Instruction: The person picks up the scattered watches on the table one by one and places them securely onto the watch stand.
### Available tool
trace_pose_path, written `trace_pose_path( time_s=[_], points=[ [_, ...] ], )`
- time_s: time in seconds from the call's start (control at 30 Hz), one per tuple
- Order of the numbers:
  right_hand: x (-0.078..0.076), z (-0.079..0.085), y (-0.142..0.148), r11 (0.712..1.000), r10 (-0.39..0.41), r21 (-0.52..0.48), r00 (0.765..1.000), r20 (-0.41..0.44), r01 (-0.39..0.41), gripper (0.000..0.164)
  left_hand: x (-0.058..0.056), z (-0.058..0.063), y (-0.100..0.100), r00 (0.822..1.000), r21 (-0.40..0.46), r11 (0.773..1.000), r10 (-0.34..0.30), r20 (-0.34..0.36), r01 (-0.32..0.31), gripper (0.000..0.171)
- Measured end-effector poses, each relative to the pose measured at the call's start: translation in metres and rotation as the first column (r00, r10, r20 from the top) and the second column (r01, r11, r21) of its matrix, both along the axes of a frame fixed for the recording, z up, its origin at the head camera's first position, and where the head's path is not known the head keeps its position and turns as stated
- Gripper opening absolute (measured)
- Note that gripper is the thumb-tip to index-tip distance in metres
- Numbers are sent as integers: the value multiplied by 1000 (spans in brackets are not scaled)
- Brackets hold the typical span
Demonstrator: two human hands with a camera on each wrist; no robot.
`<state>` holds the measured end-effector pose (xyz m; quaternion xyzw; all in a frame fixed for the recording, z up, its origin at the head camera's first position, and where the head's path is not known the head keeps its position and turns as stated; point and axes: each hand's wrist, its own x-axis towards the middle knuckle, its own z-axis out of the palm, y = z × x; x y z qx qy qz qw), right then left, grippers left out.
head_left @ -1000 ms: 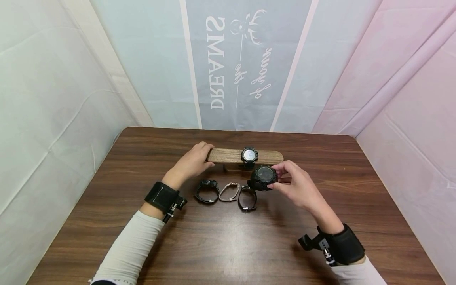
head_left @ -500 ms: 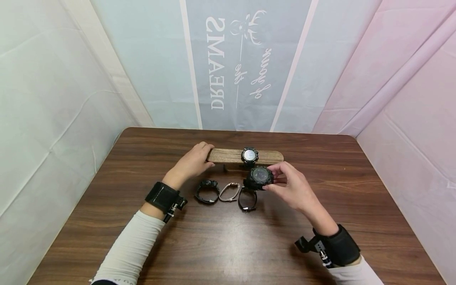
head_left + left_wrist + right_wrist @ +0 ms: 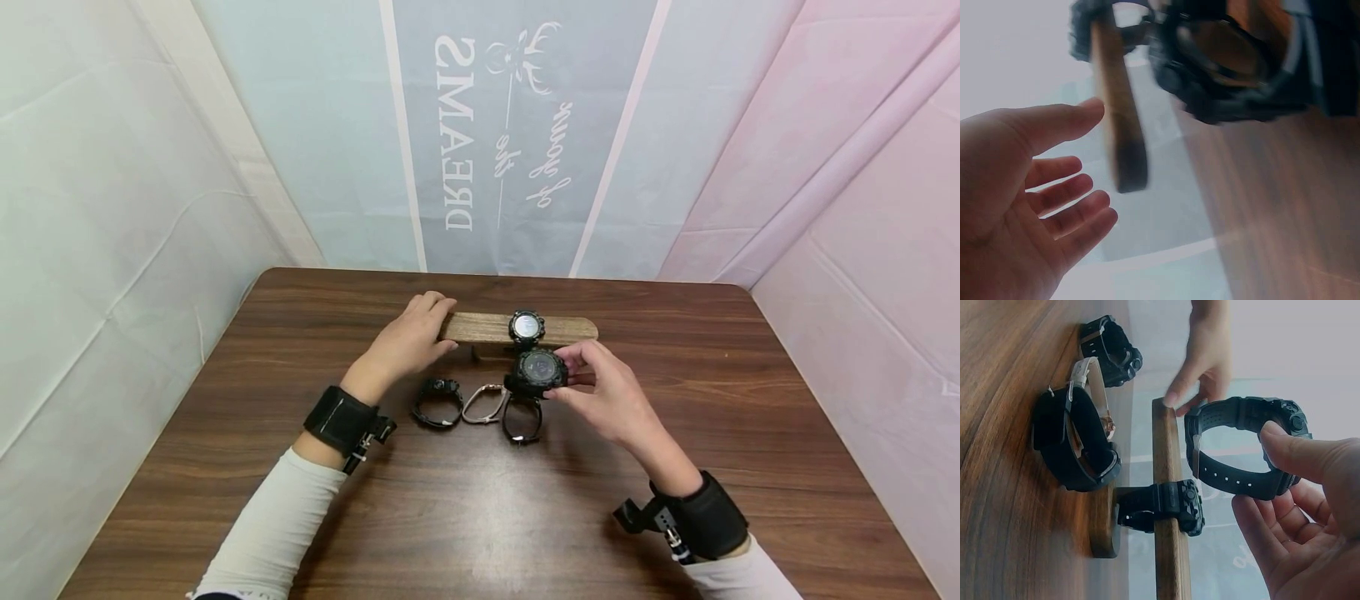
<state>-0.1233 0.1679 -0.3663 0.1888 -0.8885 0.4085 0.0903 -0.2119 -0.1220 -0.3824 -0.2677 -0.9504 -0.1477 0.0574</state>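
Note:
My right hand (image 3: 607,396) pinches a chunky black digital watch (image 3: 540,367), thumb on one side of its case and fingers on the other. In the right wrist view its strap is buckled into a loop, raised beside the bar of a wooden watch stand (image 3: 1166,450). A similar black watch (image 3: 527,323) with a pale dial is looped round that bar. At the bar's left end, my left hand (image 3: 408,337) has its thumb and fingers spread on either side. The left wrist view has the thumb tip right at the bar, the loosely extended fingers (image 3: 1079,237) not wrapped round it.
In front of the stand lie a black watch (image 3: 441,386) at left, a slim pale watch (image 3: 1094,381) in the middle and another black-strapped watch (image 3: 1054,425) at right. The wood-grain table (image 3: 480,517) meets a printed curtain (image 3: 510,242) at its back edge.
My right hand has carried the black watch leftward, to just in front of the watch on the stand. My left hand has shifted very slightly at the bar's end.

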Motion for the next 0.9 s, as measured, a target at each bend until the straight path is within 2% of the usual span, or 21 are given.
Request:
trace_pose_path(
  time_s=[0.17,0.27,0.47,0.6,0.9],
  points=[
    [0,0,-2,1000,-5,15,1000,-13,5,44,11,15,9,993,11,1000,-25,-119,26,61],
    [0,-1,-3,1000,-8,21,1000,-19,8,44,19,24,17,988,45,998,-40,-147,47,56],
    [0,-1,-6,1000,-5,-5,1000,-19,5,46,34,38,31,994,103,992,-67,-85,76,46],
    [0,-1,-7,1000,-20,-10,999,-33,19,48,42,46,38,996,136,987,-79,-53,85,46],
    [-2,-3,-11,1000,-4,-19,999,-45,3,49,53,50,47,990,157,978,-138,-27,141,53]
  ],
)
